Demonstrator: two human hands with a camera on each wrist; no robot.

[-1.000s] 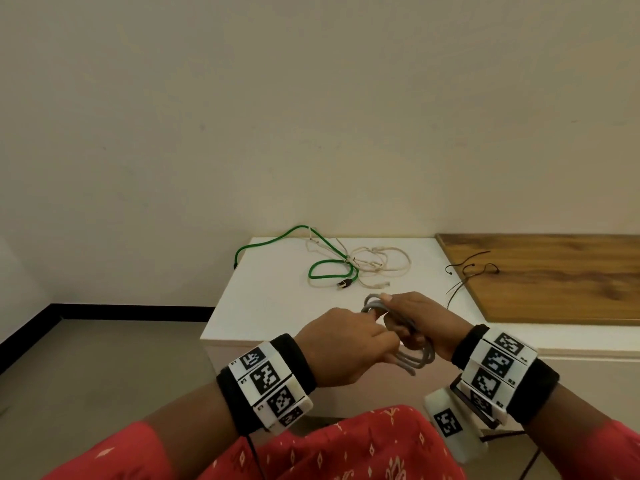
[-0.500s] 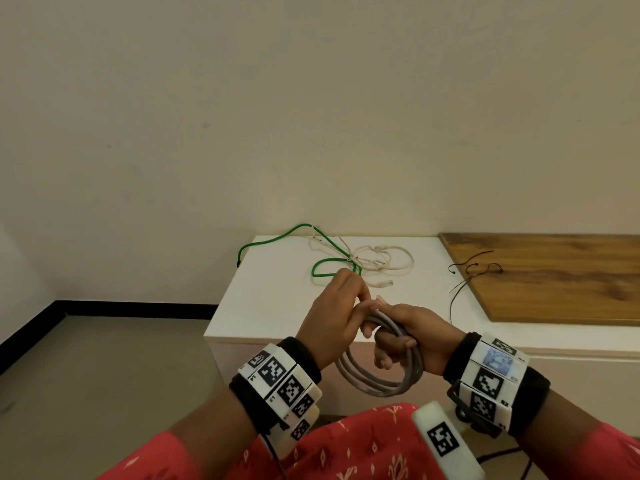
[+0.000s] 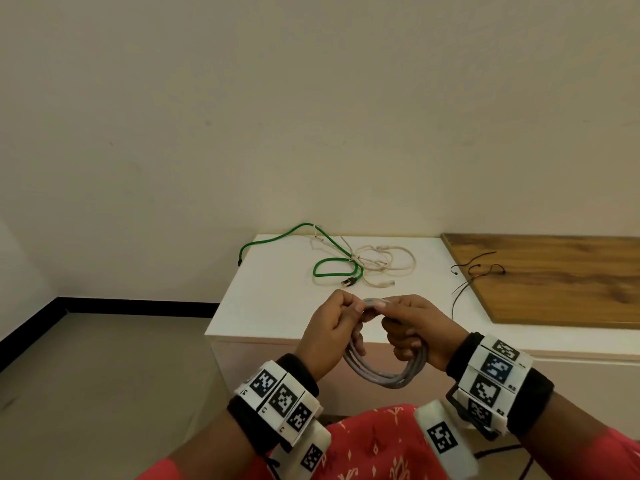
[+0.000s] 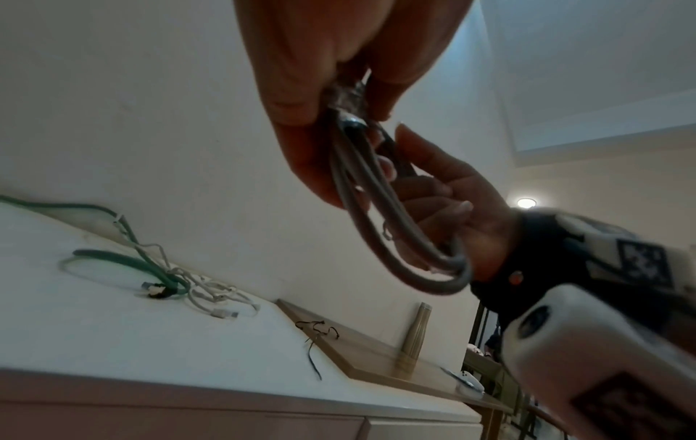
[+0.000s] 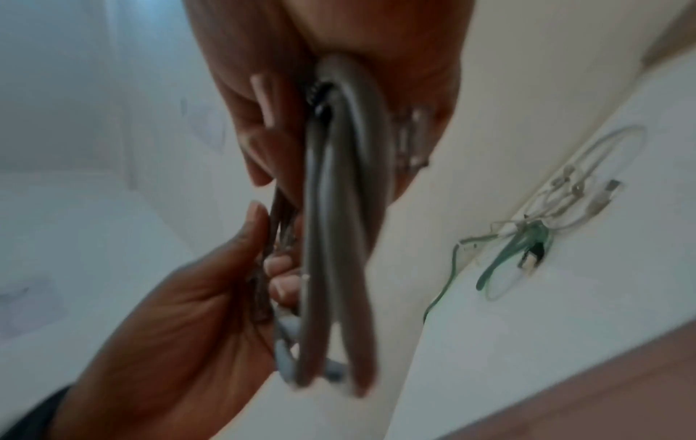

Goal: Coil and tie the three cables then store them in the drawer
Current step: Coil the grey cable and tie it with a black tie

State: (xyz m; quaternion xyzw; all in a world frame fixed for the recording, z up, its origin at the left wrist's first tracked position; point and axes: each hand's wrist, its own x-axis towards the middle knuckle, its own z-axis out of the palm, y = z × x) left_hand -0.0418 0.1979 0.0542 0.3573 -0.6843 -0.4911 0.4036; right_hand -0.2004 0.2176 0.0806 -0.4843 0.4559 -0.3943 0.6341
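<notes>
A grey cable (image 3: 384,374) hangs as a coil of several loops in front of the white cabinet (image 3: 277,306). My left hand (image 3: 334,329) pinches the top of the coil (image 4: 376,184). My right hand (image 3: 412,327) grips the other side, its fingers curled through the loops (image 5: 339,208). A green cable (image 3: 332,265) and a white cable (image 3: 388,261) lie loose and tangled together on the cabinet top behind my hands. Thin black ties (image 3: 474,271) lie at the edge of the wooden board (image 3: 554,278).
The cabinet stands against a plain wall, with bare floor (image 3: 104,393) to its left. In the left wrist view a tall beige cylinder (image 4: 416,333) stands on the wooden board. The cabinet's front panel (image 3: 277,368) shows below the top; I see no open drawer.
Both hands have come up level, meeting at the top of the grey coil. The left hand went from reaching over the coil to pinching its top, and the loops now hang wider.
</notes>
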